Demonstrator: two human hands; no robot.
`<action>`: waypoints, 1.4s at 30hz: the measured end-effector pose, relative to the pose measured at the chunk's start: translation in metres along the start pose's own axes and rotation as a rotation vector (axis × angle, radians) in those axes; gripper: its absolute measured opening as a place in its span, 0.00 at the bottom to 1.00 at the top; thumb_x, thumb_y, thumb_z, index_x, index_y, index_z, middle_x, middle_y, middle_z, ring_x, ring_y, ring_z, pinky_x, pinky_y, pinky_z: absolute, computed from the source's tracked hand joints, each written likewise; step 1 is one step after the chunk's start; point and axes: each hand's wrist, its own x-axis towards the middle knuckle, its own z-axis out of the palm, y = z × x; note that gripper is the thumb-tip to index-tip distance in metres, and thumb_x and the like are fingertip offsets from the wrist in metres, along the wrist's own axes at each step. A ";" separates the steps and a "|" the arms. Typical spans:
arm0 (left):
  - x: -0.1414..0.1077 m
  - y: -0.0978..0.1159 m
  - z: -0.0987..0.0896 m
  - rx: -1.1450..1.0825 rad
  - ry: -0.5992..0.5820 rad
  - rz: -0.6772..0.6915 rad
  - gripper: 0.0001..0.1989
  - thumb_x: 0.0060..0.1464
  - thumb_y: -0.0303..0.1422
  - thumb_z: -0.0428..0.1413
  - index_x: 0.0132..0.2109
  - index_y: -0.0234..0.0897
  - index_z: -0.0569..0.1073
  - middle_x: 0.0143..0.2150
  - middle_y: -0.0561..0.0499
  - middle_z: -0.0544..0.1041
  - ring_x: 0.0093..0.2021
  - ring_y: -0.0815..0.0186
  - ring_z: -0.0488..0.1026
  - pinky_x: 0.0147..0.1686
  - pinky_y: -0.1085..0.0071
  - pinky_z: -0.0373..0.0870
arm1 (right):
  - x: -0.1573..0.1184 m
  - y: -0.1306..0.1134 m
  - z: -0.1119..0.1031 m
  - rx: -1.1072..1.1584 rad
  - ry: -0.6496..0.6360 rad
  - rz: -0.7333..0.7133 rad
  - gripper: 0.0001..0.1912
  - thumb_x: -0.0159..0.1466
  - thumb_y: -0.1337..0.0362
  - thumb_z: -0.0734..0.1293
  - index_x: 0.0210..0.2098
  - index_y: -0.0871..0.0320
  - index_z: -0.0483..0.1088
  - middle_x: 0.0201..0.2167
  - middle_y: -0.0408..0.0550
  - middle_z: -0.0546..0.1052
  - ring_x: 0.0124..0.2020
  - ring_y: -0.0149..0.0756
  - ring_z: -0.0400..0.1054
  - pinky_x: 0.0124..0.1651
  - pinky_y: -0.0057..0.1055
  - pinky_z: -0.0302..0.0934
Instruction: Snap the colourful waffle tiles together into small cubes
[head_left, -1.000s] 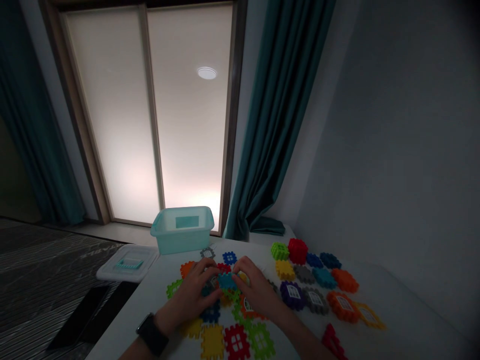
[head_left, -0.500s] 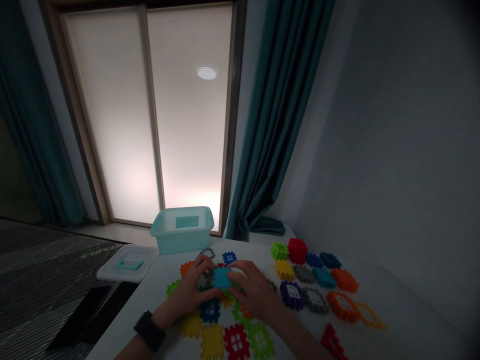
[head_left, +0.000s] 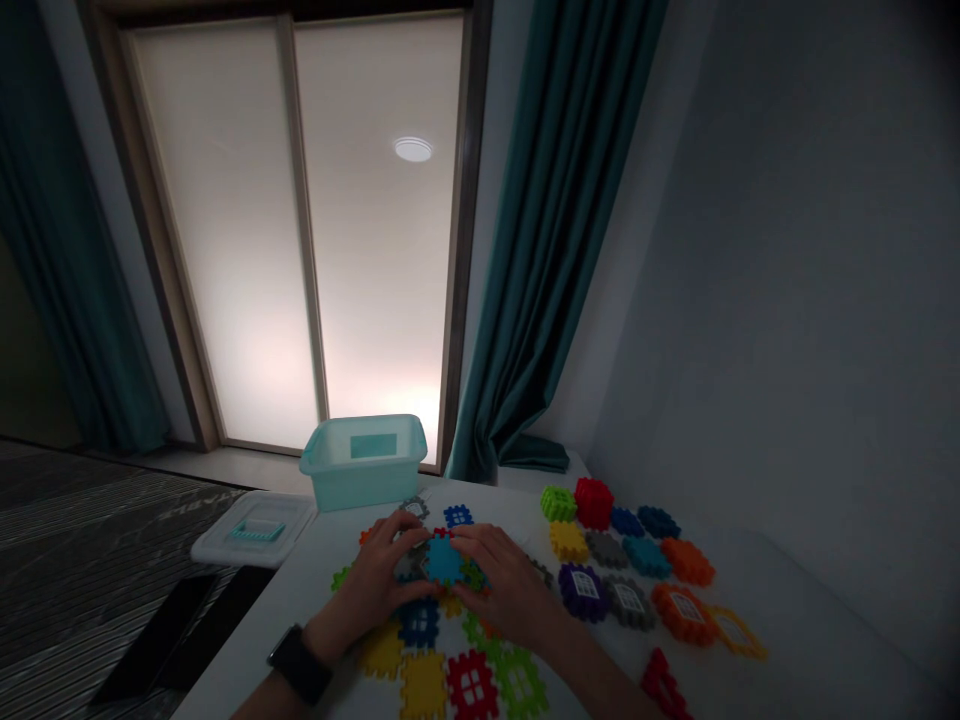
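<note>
A light blue square plastic tile with toothed edges (head_left: 444, 560) is between my two hands, with bits of red, grey and green tile around its edges. My left hand (head_left: 377, 575) is curled round the left side, its fingertips at the tile's back edge and thumb near its front. From the right, my right hand (head_left: 502, 580) presses its fingers along the far right edge. A dark blue window tile (head_left: 418, 622), yellow tile (head_left: 424, 684), red window tile (head_left: 473, 685) and lime green window tile (head_left: 520, 684) lie flat in front of the hands.
A translucent aqua bin (head_left: 366, 470) stands at the back left of the white table, with its lid (head_left: 255, 528) beside it. Several stacks of toothed tiles, including a red one (head_left: 594, 503), stand at the right. A small blue window tile (head_left: 458, 515) lies behind my hands.
My right hand's fingers have moved slightly left and closed in against the light blue tile. A green piece now shows at its right side. My left hand stays nearly in place.
</note>
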 end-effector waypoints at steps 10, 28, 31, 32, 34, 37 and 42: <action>0.002 0.007 -0.001 0.043 -0.015 -0.002 0.23 0.48 0.41 0.69 0.49 0.42 0.73 0.50 0.45 0.74 0.49 0.52 0.71 0.49 0.58 0.70 | 0.001 -0.003 0.000 -0.002 0.033 -0.012 0.26 0.61 0.70 0.67 0.58 0.53 0.63 0.52 0.54 0.75 0.54 0.47 0.70 0.57 0.48 0.66; 0.002 0.005 -0.001 0.080 0.016 0.076 0.18 0.52 0.28 0.60 0.51 0.41 0.73 0.50 0.45 0.73 0.49 0.54 0.71 0.50 0.59 0.71 | 0.000 0.000 -0.001 -0.072 -0.035 0.014 0.19 0.64 0.68 0.68 0.54 0.54 0.64 0.50 0.53 0.75 0.51 0.46 0.70 0.53 0.47 0.68; 0.002 0.005 -0.002 0.091 -0.003 0.094 0.21 0.51 0.26 0.59 0.54 0.41 0.72 0.50 0.45 0.72 0.49 0.55 0.71 0.51 0.58 0.71 | -0.001 0.001 -0.002 -0.081 -0.083 0.019 0.23 0.61 0.68 0.72 0.54 0.54 0.64 0.55 0.53 0.73 0.55 0.47 0.69 0.56 0.48 0.67; 0.002 0.005 -0.003 0.096 -0.016 0.099 0.22 0.51 0.25 0.59 0.55 0.41 0.72 0.50 0.45 0.72 0.49 0.55 0.71 0.50 0.58 0.71 | -0.001 0.001 -0.002 -0.080 -0.101 0.020 0.25 0.60 0.69 0.73 0.54 0.54 0.64 0.57 0.54 0.72 0.57 0.48 0.67 0.58 0.48 0.65; 0.002 0.006 -0.003 0.109 -0.043 0.105 0.24 0.52 0.24 0.58 0.56 0.42 0.72 0.49 0.45 0.72 0.48 0.55 0.71 0.50 0.59 0.71 | -0.002 0.002 -0.002 -0.074 -0.136 0.025 0.27 0.59 0.68 0.75 0.54 0.53 0.64 0.60 0.53 0.70 0.59 0.49 0.66 0.60 0.49 0.63; 0.002 0.006 -0.003 0.118 -0.079 0.106 0.21 0.55 0.25 0.58 0.56 0.43 0.73 0.49 0.46 0.73 0.48 0.56 0.71 0.49 0.60 0.71 | -0.004 0.003 -0.001 -0.075 -0.169 0.046 0.23 0.60 0.68 0.75 0.51 0.53 0.66 0.58 0.51 0.72 0.57 0.47 0.68 0.60 0.49 0.63; 0.003 0.007 -0.003 0.141 -0.100 0.104 0.14 0.60 0.28 0.58 0.52 0.43 0.75 0.47 0.47 0.74 0.47 0.57 0.71 0.48 0.61 0.71 | -0.005 0.000 -0.003 -0.108 -0.184 0.079 0.23 0.60 0.67 0.75 0.51 0.53 0.67 0.54 0.51 0.74 0.54 0.48 0.70 0.56 0.48 0.66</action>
